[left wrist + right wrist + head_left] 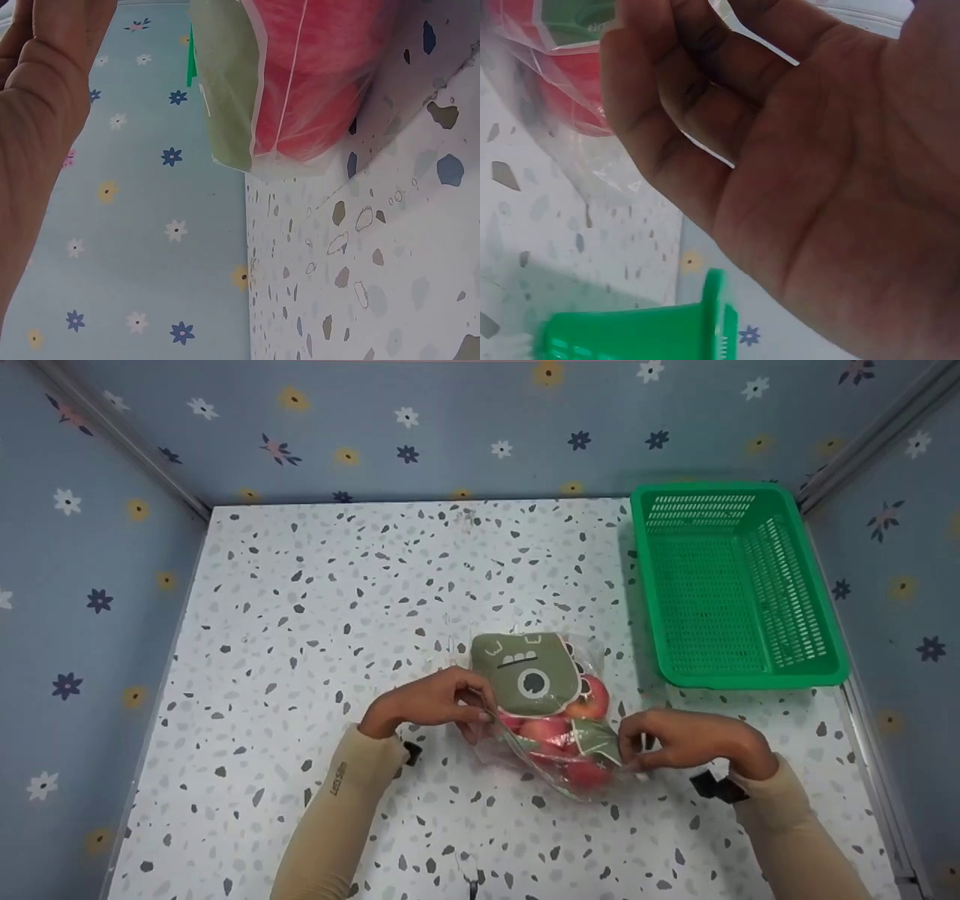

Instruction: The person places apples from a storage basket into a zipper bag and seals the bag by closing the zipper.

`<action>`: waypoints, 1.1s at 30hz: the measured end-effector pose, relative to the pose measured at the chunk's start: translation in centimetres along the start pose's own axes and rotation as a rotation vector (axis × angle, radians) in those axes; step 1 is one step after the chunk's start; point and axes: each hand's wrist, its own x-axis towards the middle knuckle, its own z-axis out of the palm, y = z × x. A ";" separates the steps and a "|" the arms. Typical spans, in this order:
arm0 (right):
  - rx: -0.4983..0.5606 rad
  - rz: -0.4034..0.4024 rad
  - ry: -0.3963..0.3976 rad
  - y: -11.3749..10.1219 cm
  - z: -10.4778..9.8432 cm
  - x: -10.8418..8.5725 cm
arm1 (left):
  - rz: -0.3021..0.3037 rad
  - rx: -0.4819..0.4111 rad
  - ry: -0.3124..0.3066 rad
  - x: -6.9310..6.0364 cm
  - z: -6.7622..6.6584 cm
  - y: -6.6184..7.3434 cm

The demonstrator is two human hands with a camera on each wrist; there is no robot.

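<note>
A clear plastic bag [536,675] printed with a green cartoon monster lies on the speckled table, with several red apples [592,699] inside. My left hand [442,699] pinches the bag's edge on its left side, thumb against fingers. On the opposite side, my right hand [686,739] pinches the other end of that edge, which sags between the two hands. In the left wrist view the bag [232,82] hangs close by, red showing through beside its green print. The right wrist view has the curled fingers of my right hand [780,165] at the bag [574,90]; their tips are partly cut off.
A green plastic basket [658,622] with slotted walls stands at the table's back right, beyond my right hand. Blue flower-patterned panels [450,427] rise behind the table [337,577] and along both sides.
</note>
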 end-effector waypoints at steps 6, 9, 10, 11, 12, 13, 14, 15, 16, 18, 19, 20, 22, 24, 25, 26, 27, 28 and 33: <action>-0.027 0.104 0.199 1.2 0.3 1.5 | -0.056 0.051 -0.119 -0.2 -0.2 -0.2; -0.076 0.160 0.400 1.8 0.5 2.7 | -0.027 0.094 -0.179 -0.5 -0.8 -0.2; -0.094 0.189 0.468 1.9 0.6 3.2 | -0.010 0.109 -0.174 -0.6 -1.0 -0.2; -0.113 0.209 0.531 2.1 0.7 3.6 | 0.002 0.116 -0.146 -0.7 -1.2 -0.3; -0.130 0.231 0.589 2.2 0.7 4.0 | 0.009 0.121 -0.093 -0.6 -1.4 -0.4; -0.149 0.260 0.635 2.3 0.8 4.4 | 0.016 0.121 -0.014 -0.5 -1.6 -0.6; -0.170 0.286 0.675 2.4 0.8 4.8 | 0.022 0.134 0.086 -0.3 -1.7 -0.7; -0.190 0.306 0.710 2.5 0.8 5.3 | 0.026 0.153 0.201 -0.1 -1.8 -0.9; -0.205 0.324 0.741 2.7 0.8 5.7 | 0.025 0.165 0.315 0.2 -1.9 -1.2; -0.235 0.343 0.790 3.0 0.7 6.5 | 0.011 0.223 0.527 0.9 -2.0 -1.8; -0.249 0.345 0.815 3.2 0.7 6.9 | -0.003 0.264 0.609 1.3 -2.0 -2.1; -0.257 0.341 0.841 3.4 0.7 7.3 | -0.022 0.313 0.674 1.6 -2.0 -2.5; -0.256 0.342 0.872 3.8 0.6 8.0 | -0.062 0.388 0.752 2.2 -2.1 -3.1; -0.252 0.339 0.889 4.3 0.4 8.5 | -0.116 0.432 0.774 2.6 -2.1 -3.5; -0.243 0.341 0.891 4.6 0.3 8.7 | -0.138 0.448 0.772 2.8 -2.2 -3.7; -0.234 0.351 0.890 4.7 0.3 8.9 | -0.156 0.459 0.767 3.0 -2.3 -3.8; -0.223 0.357 0.890 4.9 0.2 9.1 | -0.176 0.460 0.762 3.1 -2.3 -3.9; -0.212 0.363 0.893 5.1 0.2 9.3 | -0.195 0.458 0.753 3.2 -2.4 -3.9; -0.137 0.405 0.926 5.5 0.1 10.1 | -0.251 0.438 0.732 3.5 -2.7 -4.1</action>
